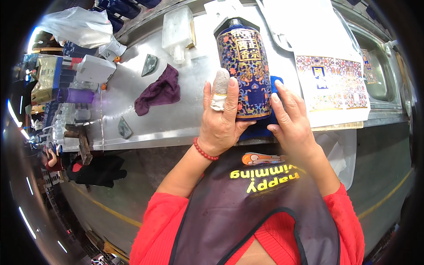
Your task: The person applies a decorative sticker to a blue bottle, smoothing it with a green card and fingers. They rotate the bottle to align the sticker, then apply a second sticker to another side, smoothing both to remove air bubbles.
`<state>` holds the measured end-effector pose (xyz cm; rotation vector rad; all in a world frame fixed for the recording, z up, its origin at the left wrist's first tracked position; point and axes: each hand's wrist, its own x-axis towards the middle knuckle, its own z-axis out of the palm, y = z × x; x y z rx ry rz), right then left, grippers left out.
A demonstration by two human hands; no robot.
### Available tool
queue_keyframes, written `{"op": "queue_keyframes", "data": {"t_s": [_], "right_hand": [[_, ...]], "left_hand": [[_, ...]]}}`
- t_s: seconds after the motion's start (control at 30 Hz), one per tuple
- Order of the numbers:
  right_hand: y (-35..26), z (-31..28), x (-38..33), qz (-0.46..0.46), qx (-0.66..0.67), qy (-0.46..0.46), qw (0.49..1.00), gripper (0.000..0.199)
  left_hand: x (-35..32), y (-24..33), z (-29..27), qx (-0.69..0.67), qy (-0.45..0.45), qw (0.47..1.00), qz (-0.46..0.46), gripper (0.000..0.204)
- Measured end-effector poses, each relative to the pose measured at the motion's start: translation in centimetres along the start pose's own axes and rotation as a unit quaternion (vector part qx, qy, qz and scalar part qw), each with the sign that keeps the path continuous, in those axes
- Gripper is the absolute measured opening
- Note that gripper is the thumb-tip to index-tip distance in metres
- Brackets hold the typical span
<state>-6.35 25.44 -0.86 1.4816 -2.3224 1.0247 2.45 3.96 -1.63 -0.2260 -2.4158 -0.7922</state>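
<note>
A dark blue bottle, covered in a colourful floral pattern with gold characters, lies on the bench with its open neck pointing away from me. My left hand grips its left side, fingers along the wall and thumb by the base. A grey cloth cover wraps one finger of that hand. On the bottle's other side, my right hand has its fingers stretched and apart, the fingertips close to the bottle's edge; whether they touch is hard to tell. Blue cloth shows beneath the bottle.
Printed floral sheets lie on white paper to the right, before a metal sink. A purple rag, two dark scraper-like pieces and a clear square bottle rest on the metal bench. Bottles crowd the left.
</note>
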Motion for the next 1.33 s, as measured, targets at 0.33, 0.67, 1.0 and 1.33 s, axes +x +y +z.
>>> {"op": "queue_keyframes", "data": {"t_s": [0.33,0.67,1.0,1.33], "right_hand": [[-0.4,0.6,-0.4,0.015,-0.014,-0.004,1.0,0.072],[-0.4,0.9,-0.7,0.022,-0.026,-0.009,0.999,0.072],[0.2,-1.6,1.1,0.036,0.02,0.025,0.999,0.061],[2.4,0.0,8.1,0.084,0.05,0.03,0.995,0.056]], "left_hand": [[-0.1,0.3,-0.7,0.074,-0.067,0.995,-0.001,0.079],[-0.2,0.4,-0.7,0.074,-0.064,0.995,0.0,0.078],[0.3,0.8,-1.1,0.09,-0.013,0.996,0.024,0.094],[3.4,-0.4,-2.5,-0.051,-0.054,0.992,-0.104,0.112]]}}
